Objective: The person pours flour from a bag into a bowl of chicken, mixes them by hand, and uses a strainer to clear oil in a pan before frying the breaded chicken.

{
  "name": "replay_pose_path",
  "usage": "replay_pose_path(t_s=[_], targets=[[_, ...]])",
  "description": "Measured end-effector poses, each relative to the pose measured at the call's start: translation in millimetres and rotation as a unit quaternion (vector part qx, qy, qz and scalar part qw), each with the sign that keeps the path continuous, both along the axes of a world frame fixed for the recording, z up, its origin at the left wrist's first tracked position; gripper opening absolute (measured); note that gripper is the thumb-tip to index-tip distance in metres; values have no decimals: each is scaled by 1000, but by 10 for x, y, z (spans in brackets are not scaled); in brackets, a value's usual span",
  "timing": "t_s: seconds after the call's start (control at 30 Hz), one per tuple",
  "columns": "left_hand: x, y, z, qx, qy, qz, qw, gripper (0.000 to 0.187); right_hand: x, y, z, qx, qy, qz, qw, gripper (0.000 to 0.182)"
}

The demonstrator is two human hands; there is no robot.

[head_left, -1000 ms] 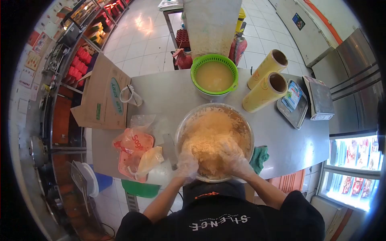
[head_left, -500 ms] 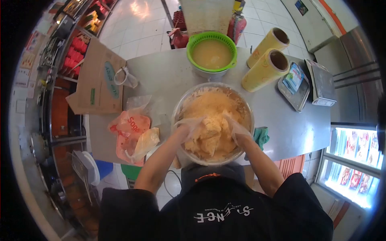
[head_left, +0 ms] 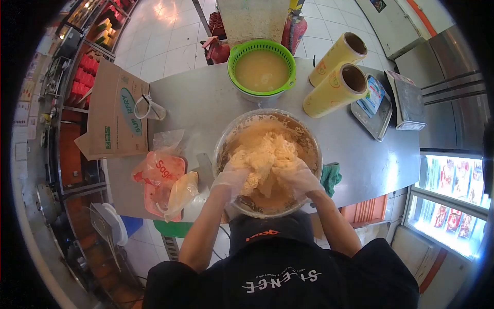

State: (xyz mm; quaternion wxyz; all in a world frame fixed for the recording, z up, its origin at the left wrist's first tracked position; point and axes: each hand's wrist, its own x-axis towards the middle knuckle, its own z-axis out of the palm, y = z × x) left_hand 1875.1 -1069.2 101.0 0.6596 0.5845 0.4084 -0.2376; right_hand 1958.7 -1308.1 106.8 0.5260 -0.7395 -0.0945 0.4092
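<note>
A large metal bowl [head_left: 218, 147] holds pale orange flour [head_left: 267, 203] and a clump of flour-coated food pieces [head_left: 265, 154]; what lies under the coating is hidden. Clear plastic gloves cover both my hands. At the bowl's left side, my left hand [head_left: 231, 180] curls around the near left of the clump. Opposite it, my right hand [head_left: 298, 177] grips the clump's right side. My fingers are partly buried in the coated pieces, which are raised between the hands within the bowl.
Behind the bowl stands a green strainer [head_left: 290, 82] over a container of cloudy liquid. Wrap rolls [head_left: 334, 90], a metal tray [head_left: 378, 131] and a scale [head_left: 409, 100] are right. A green cloth [head_left: 331, 177] lies nearby. Left are a carton [head_left: 116, 113], a cup [head_left: 149, 109] and a red tray [head_left: 159, 188].
My hands have drawn toward me and spread slightly apart. The coated clump now sits higher and farther back, fluffed up between them. The whole view has shifted slightly.
</note>
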Motion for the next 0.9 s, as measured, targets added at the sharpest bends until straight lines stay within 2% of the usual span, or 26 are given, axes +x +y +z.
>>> replay_pose_path(t_s=[0.03,0.1,0.13,0.2,0.23,0.27,0.33,0.4,0.43,0.47,0.53,0.6,0.63,0.67,0.77,0.87,0.9], targets=[[-5,-26,96,49,-9,-19,999,49,-34,17,129,9,26,-21,999,49],[-45,-24,132,16,-69,20,997,50,-89,75,396,32,75,-60,995,41],[-102,-21,89,-68,-120,75,988,52,-38,98,519,-3,49,-51,998,42],[9,18,254,-20,-94,14,995,60,89,88,690,-74,-4,-35,997,42],[198,42,586,113,-13,-98,989,67,129,18,338,-112,-65,-54,990,43],[322,42,776,242,68,-206,946,74,176,-85,-313,-151,-125,-76,978,44],[418,5,549,297,61,-315,899,84,274,-79,-619,-228,-256,-25,939,48],[515,-62,30,332,32,-287,898,88,437,110,-588,-270,-264,4,926,50],[519,-103,-351,335,10,-206,919,87,545,197,-560,-271,-228,27,935,51],[579,-112,-521,338,-12,-125,933,85,650,282,-506,-267,-190,52,944,52],[780,-181,-39,276,59,-25,959,75,888,459,-359,-249,-90,120,957,55],[823,-133,-125,100,51,60,992,64,1026,613,-269,-234,-19,190,953,57],[820,-26,-604,-42,1,91,995,59,1075,688,-245,-234,4,223,946,59],[848,73,-855,-185,-53,118,974,53,1105,736,-188,-237,12,249,939,60],[781,221,-734,-152,-54,50,986,46,1057,751,152,-250,-13,309,918,64],[560,169,227,-116,-141,-17,983,45,741,574,502,-216,-118,309,918,72],[508,153,456,9,-146,-96,985,48,642,494,552,-198,-165,302,918,75]])
